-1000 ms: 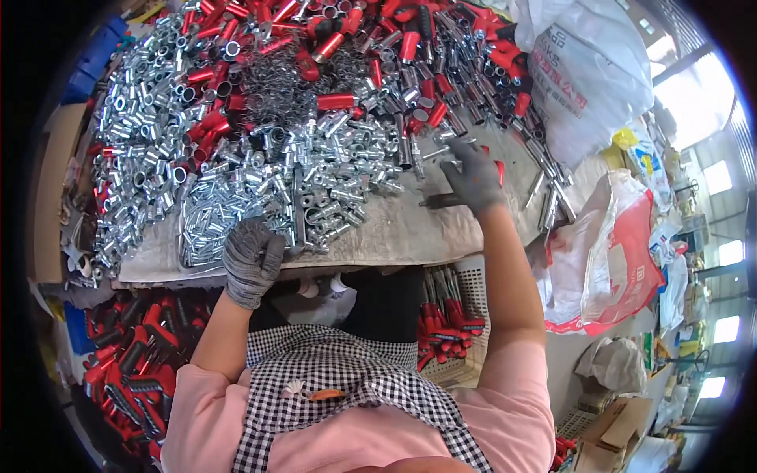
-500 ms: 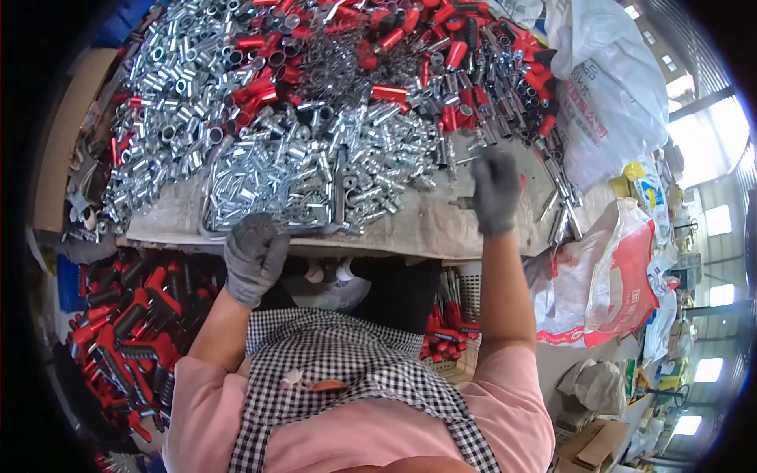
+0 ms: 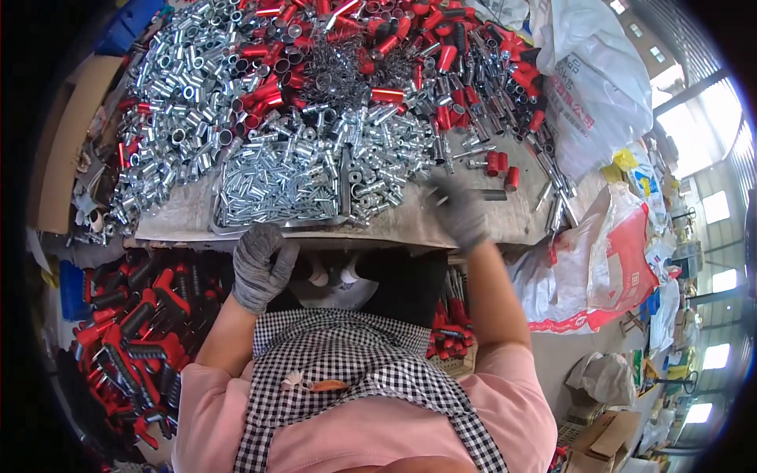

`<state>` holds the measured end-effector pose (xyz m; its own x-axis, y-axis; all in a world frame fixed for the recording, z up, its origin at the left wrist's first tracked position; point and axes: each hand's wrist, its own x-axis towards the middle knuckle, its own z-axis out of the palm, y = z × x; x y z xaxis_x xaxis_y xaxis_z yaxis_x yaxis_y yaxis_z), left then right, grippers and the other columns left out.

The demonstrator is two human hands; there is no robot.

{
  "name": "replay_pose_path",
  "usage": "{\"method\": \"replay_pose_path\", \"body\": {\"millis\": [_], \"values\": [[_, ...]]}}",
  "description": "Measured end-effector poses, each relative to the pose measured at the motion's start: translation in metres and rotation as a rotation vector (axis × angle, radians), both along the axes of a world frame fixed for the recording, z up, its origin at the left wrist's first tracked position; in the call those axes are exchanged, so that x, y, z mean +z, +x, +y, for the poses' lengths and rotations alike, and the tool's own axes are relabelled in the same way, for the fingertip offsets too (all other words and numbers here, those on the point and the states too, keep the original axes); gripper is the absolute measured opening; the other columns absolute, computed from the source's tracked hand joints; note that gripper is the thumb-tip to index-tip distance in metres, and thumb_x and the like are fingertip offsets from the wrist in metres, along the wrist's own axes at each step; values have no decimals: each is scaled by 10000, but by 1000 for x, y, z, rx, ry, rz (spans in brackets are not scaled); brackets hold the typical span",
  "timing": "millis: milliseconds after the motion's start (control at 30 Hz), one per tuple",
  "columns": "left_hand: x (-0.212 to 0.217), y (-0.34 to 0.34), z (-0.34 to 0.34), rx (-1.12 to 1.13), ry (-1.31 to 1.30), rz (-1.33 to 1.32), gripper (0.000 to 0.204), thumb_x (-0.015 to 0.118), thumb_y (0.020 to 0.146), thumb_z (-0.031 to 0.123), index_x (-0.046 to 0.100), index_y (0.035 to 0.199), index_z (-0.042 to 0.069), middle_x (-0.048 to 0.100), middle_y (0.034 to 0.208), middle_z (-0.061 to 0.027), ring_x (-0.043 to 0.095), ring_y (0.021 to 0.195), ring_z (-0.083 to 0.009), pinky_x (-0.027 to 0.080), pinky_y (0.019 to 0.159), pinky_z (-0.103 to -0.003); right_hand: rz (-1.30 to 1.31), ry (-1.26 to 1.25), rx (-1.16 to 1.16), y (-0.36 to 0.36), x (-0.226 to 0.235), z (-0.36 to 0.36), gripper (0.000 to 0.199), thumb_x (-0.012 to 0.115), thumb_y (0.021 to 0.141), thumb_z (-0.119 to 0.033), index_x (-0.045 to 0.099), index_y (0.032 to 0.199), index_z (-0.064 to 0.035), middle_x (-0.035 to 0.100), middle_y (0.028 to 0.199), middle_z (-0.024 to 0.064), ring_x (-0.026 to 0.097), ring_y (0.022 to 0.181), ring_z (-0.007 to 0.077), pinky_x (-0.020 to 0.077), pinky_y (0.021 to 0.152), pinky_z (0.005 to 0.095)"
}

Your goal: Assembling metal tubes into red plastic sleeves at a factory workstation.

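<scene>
My left hand [image 3: 262, 268], in a grey glove, is at the table's front edge by the tray [image 3: 276, 228] of small silver pins [image 3: 272, 189]. Its fingers are curled in, and whatever they may hold is hidden. My right hand [image 3: 457, 211], also gloved, hovers over the bare cloth right of the tray; motion smears its fingers. Beside it lie a dark rod [image 3: 493, 195] and red cylindrical pieces [image 3: 512, 179]. Silver sleeves and fittings [image 3: 386, 173] are heaped between the tray and that hand.
Silver tubes [image 3: 177, 87] and red parts [image 3: 386, 95] pile up at the back, around tangled wire [image 3: 335, 75]. White sacks [image 3: 595, 94] stand at the right. Below the table's left are red and black handles [image 3: 146, 339]; a basket [image 3: 453, 366] of red-handled parts stands below right.
My right hand has moved left and nearer, uncovering red pieces on the cloth. My left hand has shifted slightly, its fingers still curled. The whole view has shifted a little.
</scene>
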<state>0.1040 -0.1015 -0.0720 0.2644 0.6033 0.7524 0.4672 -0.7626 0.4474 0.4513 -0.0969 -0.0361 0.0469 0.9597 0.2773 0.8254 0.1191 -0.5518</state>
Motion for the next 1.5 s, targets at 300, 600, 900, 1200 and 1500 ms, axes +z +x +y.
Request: {"method": "replay_pose_path", "body": {"millis": [300, 600, 900, 1200, 1500], "values": [[19, 4, 7, -85, -168, 93, 85, 667, 733, 88, 586, 758, 80, 562, 729, -92, 549, 657, -293, 442, 595, -384, -457, -633, -699, 175, -37, 177, 539, 581, 787, -429, 605, 1187, -68, 561, 1230, 220, 542, 1156, 348, 436, 949, 429], [18, 2, 24, -241, -138, 21, 156, 692, 734, 145, 559, 701, 71, 511, 638, -98, 516, 585, -299, 393, 521, -392, -863, -648, -337, 239, -35, 195, 461, 619, 805, -407, 637, 1137, -87, 643, 1112, 159, 632, 992, 292, 499, 839, 405], [7, 6, 9, -240, -253, 114, 170, 640, 800, 226, 619, 804, 57, 533, 714, -146, 534, 660, -323, 432, 594, -420, 630, -61, 205, 8, 87, 52, 266, 597, 831, -206, 591, 1031, -31, 631, 847, 67, 605, 798, 157, 481, 713, 303], [29, 39, -22, -542, -662, -159, 158, 632, 835, 222, 625, 800, 68, 588, 762, -105, 582, 727, -276, 469, 670, -380, -205, -70, 977, -155, 192, -67, 169, 552, 754, -86, 597, 891, 2, 583, 757, 157, 591, 639, 263, 481, 521, 350], [23, 19, -31, -259, -301, 291, 154, 675, 806, 179, 598, 735, 66, 574, 724, -101, 556, 680, -289, 448, 624, -378, -36, -138, 905, -162, 166, -94, 201, 608, 763, -98, 598, 938, 0, 617, 788, 152, 615, 637, 260, 496, 537, 338]]}}
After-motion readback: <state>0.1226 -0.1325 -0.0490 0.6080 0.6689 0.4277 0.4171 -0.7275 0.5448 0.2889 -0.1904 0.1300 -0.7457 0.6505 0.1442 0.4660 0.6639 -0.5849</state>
